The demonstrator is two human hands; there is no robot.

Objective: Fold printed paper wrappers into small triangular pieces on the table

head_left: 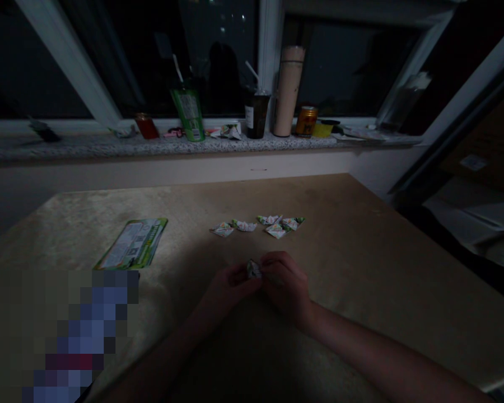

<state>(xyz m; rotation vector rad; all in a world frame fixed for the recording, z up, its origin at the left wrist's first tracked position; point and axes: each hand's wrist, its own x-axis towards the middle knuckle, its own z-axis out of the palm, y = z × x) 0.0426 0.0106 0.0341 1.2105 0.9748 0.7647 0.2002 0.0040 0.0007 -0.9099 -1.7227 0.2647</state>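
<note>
Between my fingers, just above the table [344,246], is a small folded paper piece [254,270], pale with dark print. My left hand [231,288] pinches it from the left, thumb in front. My right hand [286,285] closes on its right side with bent fingers. Beyond my hands lie several folded paper boats [243,225] in white and green printed paper, some in a cluster [279,229] on the right. A stack of green and white printed sheets [132,243] rests on the table to the left.
A pixelated blue-white area [88,330] covers the lower left. On the granite sill [130,146] stand a green bag with a straw [189,112], a dark cup [256,115], a tall pink bottle [289,92], a gold can [306,121] and a red jar [147,126]. Boxes are at right.
</note>
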